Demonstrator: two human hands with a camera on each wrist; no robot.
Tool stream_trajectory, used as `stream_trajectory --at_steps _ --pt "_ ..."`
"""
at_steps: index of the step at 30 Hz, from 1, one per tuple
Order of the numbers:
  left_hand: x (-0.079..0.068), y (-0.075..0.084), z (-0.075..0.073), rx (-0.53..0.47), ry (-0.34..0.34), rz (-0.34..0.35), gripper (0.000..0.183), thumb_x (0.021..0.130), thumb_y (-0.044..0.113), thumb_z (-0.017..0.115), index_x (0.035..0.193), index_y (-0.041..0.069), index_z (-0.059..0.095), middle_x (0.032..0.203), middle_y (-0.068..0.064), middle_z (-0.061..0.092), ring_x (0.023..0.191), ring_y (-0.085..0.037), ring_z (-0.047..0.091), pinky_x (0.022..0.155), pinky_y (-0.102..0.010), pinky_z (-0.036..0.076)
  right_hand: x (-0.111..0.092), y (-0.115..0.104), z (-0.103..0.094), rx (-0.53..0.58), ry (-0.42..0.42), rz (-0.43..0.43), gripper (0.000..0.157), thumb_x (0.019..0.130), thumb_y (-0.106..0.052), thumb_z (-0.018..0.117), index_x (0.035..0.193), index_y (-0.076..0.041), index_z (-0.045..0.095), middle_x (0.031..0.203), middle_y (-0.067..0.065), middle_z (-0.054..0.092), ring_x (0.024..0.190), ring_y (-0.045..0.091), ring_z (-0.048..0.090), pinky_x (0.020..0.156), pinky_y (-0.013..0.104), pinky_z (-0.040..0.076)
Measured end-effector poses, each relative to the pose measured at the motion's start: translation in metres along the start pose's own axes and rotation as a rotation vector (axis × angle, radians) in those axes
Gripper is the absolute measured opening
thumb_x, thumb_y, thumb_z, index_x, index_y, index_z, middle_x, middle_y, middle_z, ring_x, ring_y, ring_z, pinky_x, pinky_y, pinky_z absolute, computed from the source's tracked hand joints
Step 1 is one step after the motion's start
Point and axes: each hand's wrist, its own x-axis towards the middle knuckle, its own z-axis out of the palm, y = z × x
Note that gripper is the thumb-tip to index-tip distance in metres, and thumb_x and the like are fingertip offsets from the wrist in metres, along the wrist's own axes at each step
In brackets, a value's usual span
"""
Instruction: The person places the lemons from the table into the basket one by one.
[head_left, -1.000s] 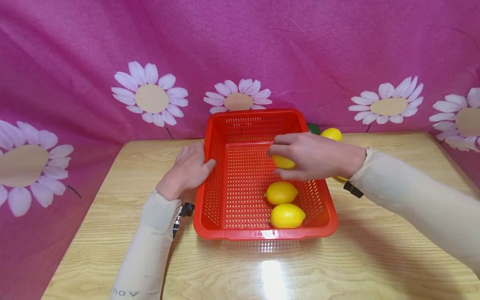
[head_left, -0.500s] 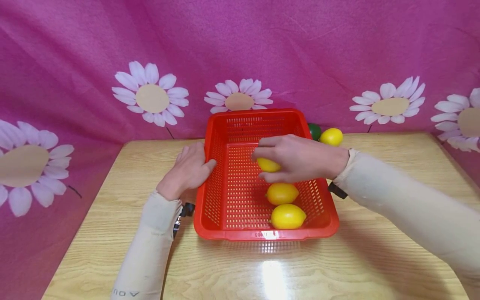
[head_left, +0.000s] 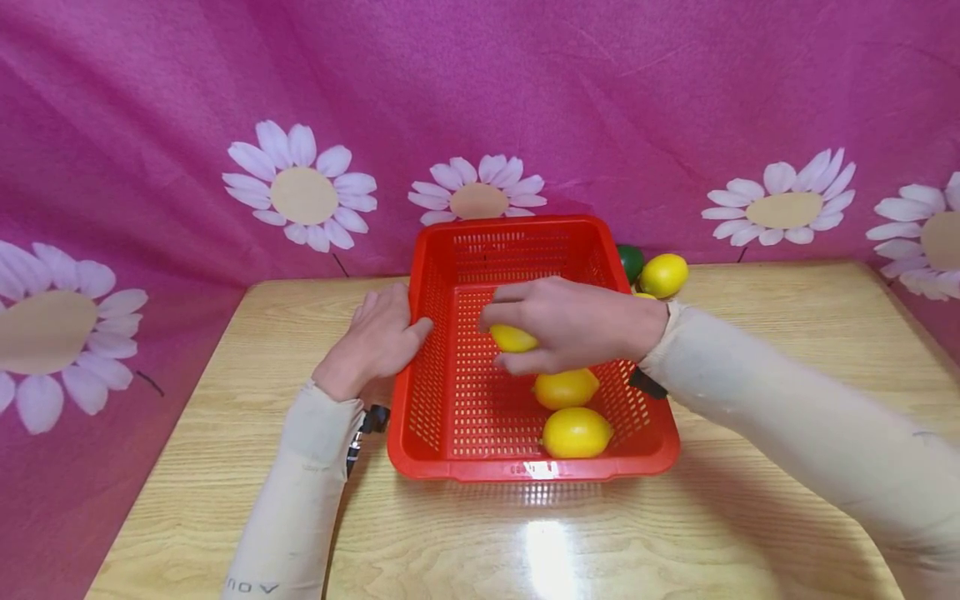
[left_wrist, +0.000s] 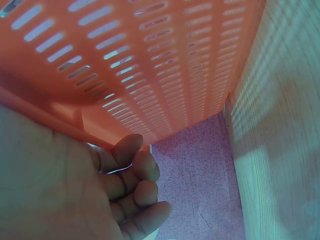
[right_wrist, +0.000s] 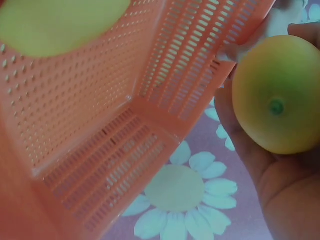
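A red slotted plastic basket stands on the wooden table. My left hand grips its left rim; in the left wrist view the fingers curl under that rim. Above the basket's inside, my right hand holds a yellow lemon. The right wrist view shows this lemon end-on, with a greenish tip, and the fingers around it. Two more lemons lie in the basket: one by the near wall, and a second lemon just behind it, partly covered by the right hand.
Right of the basket, at the back of the table, sit a yellow lemon and a dark green fruit, partly hidden by the basket. Another yellow bit shows above the right wrist. A pink flowered cloth hangs behind.
My right hand has moved left and slightly nearer with its lemon, over the basket's middle. The left hand stays on the rim, and the basket has barely moved.
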Motion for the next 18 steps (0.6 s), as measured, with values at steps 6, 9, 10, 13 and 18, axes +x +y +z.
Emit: stream_trajectory --at_steps 6,9,10,13,18 --pt "0.0 0.0 0.0 -0.005 -0.008 0.005 0.027 0.1 0.027 0.05 0.12 0.009 0.053 0.105 -0.008 0.055 0.098 -0.024 0.047 0.082 -0.035 0.033 0.008 -0.005 0.006 -0.003 -0.054 0.01 0.043 0.093 -0.037 0.069 0.128 -0.012 0.068 0.11 0.001 0.072 0.083 0.011 0.062 0.082 0.03 0.059" --pt "0.0 0.0 0.0 -0.004 -0.008 0.007 0.027 0.1 0.026 0.051 0.122 0.01 0.052 0.105 -0.008 0.055 0.098 -0.024 0.047 0.083 -0.036 0.034 0.011 -0.007 0.01 0.015 -0.062 0.002 0.043 0.093 -0.037 0.069 0.128 -0.012 0.068 0.111 0.001 0.072 0.084 0.011 0.063 0.083 0.029 0.059" --pt "0.001 0.0 0.0 -0.009 -0.007 0.008 0.027 0.1 0.026 0.051 0.122 0.01 0.052 0.105 -0.007 0.055 0.098 -0.023 0.048 0.082 -0.036 0.035 0.012 -0.008 0.011 0.021 -0.07 0.0 0.044 0.093 -0.037 0.069 0.129 -0.012 0.068 0.114 0.001 0.072 0.088 0.012 0.065 0.085 0.03 0.059" --pt "0.001 -0.001 0.0 -0.021 -0.006 0.011 0.029 0.1 0.025 0.052 0.125 0.011 0.053 0.107 -0.007 0.055 0.098 -0.023 0.05 0.083 -0.036 0.037 0.016 -0.011 0.017 0.029 -0.109 -0.008 0.047 0.095 -0.037 0.068 0.133 -0.01 0.066 0.121 0.003 0.072 0.098 0.014 0.067 0.091 0.031 0.059" --pt "0.0 -0.002 0.001 -0.028 -0.013 -0.005 0.035 0.1 0.026 0.052 0.131 0.01 0.052 0.111 -0.007 0.055 0.105 -0.023 0.047 0.088 -0.038 0.037 0.022 -0.016 0.025 0.041 -0.154 -0.014 0.048 0.096 -0.039 0.067 0.135 -0.012 0.064 0.125 0.002 0.071 0.098 0.013 0.066 0.092 0.03 0.059"
